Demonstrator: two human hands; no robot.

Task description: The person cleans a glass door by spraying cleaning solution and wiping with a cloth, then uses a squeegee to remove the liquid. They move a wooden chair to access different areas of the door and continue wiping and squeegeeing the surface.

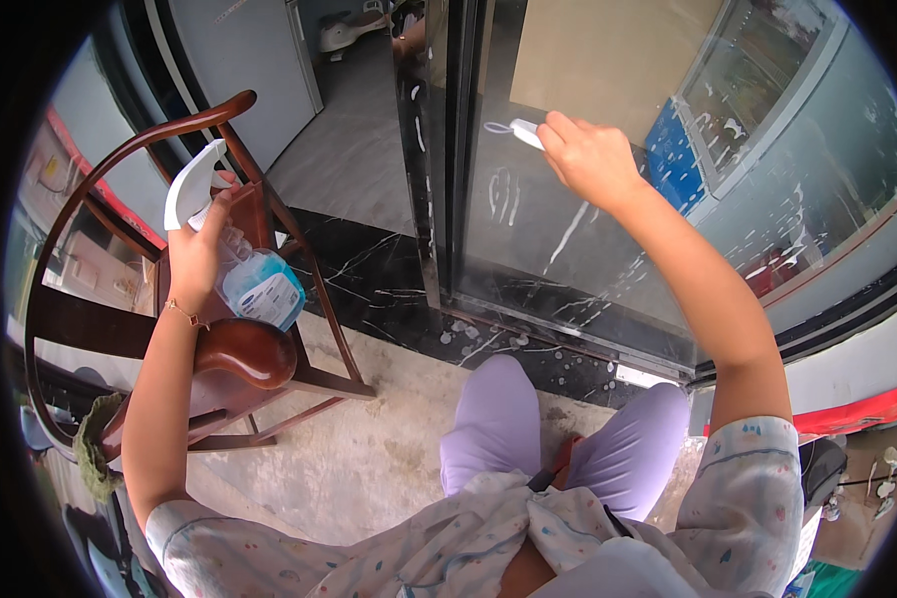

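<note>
My left hand (198, 250) grips the neck of a clear spray bottle (264, 288) with a white trigger head and blue liquid inside. The bottle bears a printed label and is held over a wooden armchair (243, 351). Up by a glass door panel (508, 247), my right hand (594, 157) is closed on a white handle (526, 133) with a hanging loop at its end. Whatever is at the handle's other end is hidden behind my hand. White foamy streaks (568, 238) run down the glass around and below that hand.
A black marble threshold (374, 288) with whitish drops lies along the door's foot. Left of the dark door frame (460, 149) is an opening onto a grey floor (344, 164). A green cloth (93, 448) hangs on the chair. A red strip (859, 411) runs at right.
</note>
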